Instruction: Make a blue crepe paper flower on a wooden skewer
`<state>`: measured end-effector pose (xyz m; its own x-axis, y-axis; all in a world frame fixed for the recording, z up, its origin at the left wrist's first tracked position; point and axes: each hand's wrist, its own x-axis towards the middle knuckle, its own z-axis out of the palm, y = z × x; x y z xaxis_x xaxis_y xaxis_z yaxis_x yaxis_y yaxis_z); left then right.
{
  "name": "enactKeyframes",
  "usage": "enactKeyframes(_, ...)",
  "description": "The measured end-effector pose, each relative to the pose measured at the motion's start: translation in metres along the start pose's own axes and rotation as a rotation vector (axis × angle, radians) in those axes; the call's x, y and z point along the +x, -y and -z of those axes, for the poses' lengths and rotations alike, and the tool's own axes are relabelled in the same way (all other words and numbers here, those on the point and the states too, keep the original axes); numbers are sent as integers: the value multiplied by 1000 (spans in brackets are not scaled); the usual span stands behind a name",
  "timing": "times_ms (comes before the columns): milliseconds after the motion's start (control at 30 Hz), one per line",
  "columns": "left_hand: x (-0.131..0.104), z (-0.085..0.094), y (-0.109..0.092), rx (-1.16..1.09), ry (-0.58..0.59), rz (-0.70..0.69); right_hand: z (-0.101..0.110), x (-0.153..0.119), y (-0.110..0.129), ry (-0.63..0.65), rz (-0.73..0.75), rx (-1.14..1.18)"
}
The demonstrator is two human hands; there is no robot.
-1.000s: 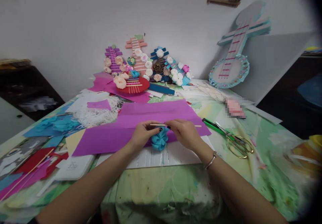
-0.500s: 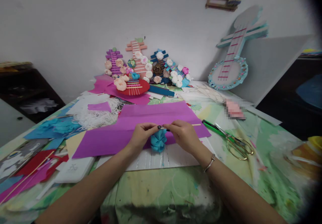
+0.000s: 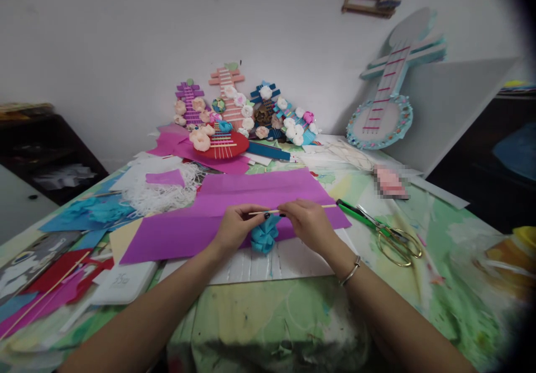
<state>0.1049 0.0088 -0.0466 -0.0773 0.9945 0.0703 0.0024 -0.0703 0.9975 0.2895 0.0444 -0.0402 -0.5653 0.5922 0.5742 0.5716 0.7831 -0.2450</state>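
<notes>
My left hand [image 3: 235, 225] pinches a thin wooden stick [image 3: 329, 206] between thumb and fingers, near its left end. On the same stick, farther right, the fingertips of my right hand [image 3: 307, 220] are closed. The stick lies nearly level across both hands. Just below the fingertips hangs a crumpled blue paper flower [image 3: 263, 238]; how its top meets the stick is hidden by my fingers. Under the hands lie a large purple paper sheet [image 3: 255, 189] and a white board [image 3: 234, 269] with glossy lines on it.
Gold-handled scissors [image 3: 397, 244] and a green cutter [image 3: 355, 214] lie to the right. On the left are a white power bank [image 3: 125, 283], shredded white paper [image 3: 163, 191] and coloured scraps [image 3: 58, 272]. Decorated paper instruments [image 3: 228, 99] lean on the wall behind.
The stick's left end now shows past my left thumb, and its right end has shifted slightly right. My right hand has moved a little to the right. The flower stays below the fingers.
</notes>
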Motion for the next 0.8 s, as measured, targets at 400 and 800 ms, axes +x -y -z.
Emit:
enactKeyframes(400, -5, -6, 3, -21, 40, -66, 3, -2, 18, -94, -250, 1)
enactKeyframes(800, -5, -8, 3, -5, 42, -107, 2, 1, 21, -83, -272, 16)
